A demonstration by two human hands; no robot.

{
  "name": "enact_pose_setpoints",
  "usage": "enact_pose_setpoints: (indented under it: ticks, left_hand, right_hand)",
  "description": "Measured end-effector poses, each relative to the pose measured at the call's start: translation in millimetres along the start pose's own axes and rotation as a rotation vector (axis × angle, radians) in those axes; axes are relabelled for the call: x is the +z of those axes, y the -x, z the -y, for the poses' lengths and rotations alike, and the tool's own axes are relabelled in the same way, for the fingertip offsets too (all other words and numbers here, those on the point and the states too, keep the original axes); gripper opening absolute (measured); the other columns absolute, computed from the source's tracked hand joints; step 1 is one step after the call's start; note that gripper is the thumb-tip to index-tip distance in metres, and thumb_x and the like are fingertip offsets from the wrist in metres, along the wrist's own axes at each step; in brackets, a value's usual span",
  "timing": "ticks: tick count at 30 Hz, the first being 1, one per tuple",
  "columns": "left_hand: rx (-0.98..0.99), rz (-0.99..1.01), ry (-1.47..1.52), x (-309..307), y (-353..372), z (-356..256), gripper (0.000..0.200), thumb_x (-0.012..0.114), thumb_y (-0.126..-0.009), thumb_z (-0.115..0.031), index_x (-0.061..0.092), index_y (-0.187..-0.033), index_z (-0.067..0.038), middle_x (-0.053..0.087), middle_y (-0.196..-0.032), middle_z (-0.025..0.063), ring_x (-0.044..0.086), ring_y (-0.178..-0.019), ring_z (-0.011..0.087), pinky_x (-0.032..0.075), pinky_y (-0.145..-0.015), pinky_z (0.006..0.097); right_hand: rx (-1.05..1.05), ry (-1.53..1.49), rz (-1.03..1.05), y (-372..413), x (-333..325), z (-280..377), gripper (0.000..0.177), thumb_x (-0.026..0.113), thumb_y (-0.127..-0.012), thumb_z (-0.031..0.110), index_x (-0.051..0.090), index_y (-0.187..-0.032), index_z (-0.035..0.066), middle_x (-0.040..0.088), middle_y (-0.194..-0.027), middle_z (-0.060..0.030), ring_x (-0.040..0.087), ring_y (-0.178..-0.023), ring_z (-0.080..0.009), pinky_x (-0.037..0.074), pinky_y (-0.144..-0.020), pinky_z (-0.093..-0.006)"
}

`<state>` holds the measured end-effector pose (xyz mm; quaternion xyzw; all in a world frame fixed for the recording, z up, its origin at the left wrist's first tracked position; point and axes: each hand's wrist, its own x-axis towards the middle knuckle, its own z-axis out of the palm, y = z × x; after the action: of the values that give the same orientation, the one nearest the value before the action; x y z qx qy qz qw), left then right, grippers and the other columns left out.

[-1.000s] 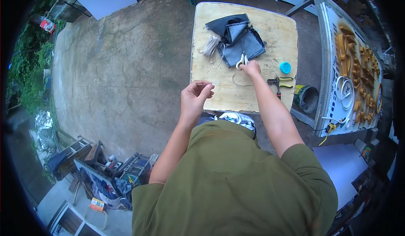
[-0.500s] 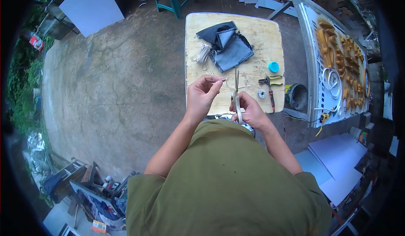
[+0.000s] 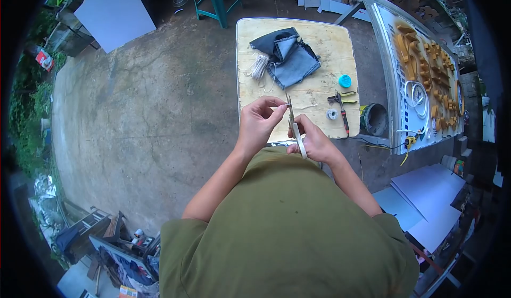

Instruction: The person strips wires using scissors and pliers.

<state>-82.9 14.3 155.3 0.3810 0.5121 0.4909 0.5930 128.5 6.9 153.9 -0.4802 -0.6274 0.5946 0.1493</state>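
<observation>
My left hand [image 3: 261, 121] is closed in a pinch at the near half of the wooden table, with a thin white cord between thumb and forefinger, mostly hidden by the fingers. Scissors [image 3: 296, 133] with pale handles are gripped in my right hand [image 3: 314, 141], their blades pointing away from me and right at the left fingertips. Beyond the hands lies a folded piece of dark blue denim [image 3: 293, 61]. A bundle of white cord [image 3: 259, 66] rests against its left side. Another short pale strand [image 3: 306, 107] lies on the table just right of the blades.
On the table's right side are a turquoise lid [image 3: 345, 81], pliers [image 3: 340, 100], a red-and-black tool [image 3: 344, 122] and a small spool [image 3: 331, 114]. A bucket [image 3: 375, 118] stands beside the table. Farther right, a slanted board [image 3: 391, 58] carries orange-brown cut pieces. A green stool [image 3: 215, 2] stands behind.
The scissors have moved left and tilted, bringing the blades to the left fingertips. My left hand has shifted slightly right, and the cord loop beyond its fingers no longer shows.
</observation>
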Motion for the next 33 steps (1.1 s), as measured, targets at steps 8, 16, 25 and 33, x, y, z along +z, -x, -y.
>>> enact_pose_setpoints:
  ticks: [8,16,25,33]
  left_hand:
    - [0.048,-0.019,-0.106,-4.3,6.9,-10.3,0.008,0.073,-0.096,-0.006,0.076,-0.101,-0.001,0.065,-0.077,-0.0069,0.041,-0.06,-0.0027,0.031,-0.053,0.0189]
    - [0.09,-0.031,-0.199,-3.9,11.3,-22.3,0.008,0.075,-0.094,-0.009,0.078,-0.1,-0.004,0.058,-0.07,-0.0099,0.037,-0.058,-0.0019,0.028,-0.051,0.0205]
    - [0.088,-0.04,-0.196,-4.0,12.3,-28.2,0.009,0.078,-0.094,-0.012,0.079,-0.098,-0.004,0.049,-0.063,-0.0115,0.034,-0.058,-0.0014,0.024,-0.051,0.0216]
    - [0.084,-0.037,-0.202,-5.0,12.3,-28.4,0.008,0.078,-0.094,-0.012,0.078,-0.095,-0.004,0.047,-0.062,-0.0116,0.033,-0.057,-0.001,0.024,-0.051,0.0221]
  right_hand:
    - [-0.017,-0.017,-0.003,0.2,6.9,0.3,0.076,0.098,-0.07,0.045,0.051,-0.112,0.002,0.068,-0.1,-0.0124,0.068,-0.096,-0.0232,0.054,-0.089,-0.0383]
    - [-0.009,-0.039,-0.024,2.7,7.7,9.5,0.07,0.097,-0.071,0.042,0.053,-0.109,0.003,0.069,-0.098,-0.0103,0.068,-0.093,-0.0208,0.054,-0.087,-0.0369]
    - [-0.037,-0.016,-0.045,5.0,8.1,19.0,0.067,0.097,-0.071,0.039,0.054,-0.106,0.003,0.069,-0.094,-0.0094,0.068,-0.089,-0.0204,0.054,-0.085,-0.0363]
    - [-0.027,0.029,-0.064,7.0,7.1,22.0,0.069,0.098,-0.07,0.042,0.053,-0.104,0.002,0.066,-0.091,-0.0096,0.065,-0.086,-0.0194,0.054,-0.082,-0.0364]
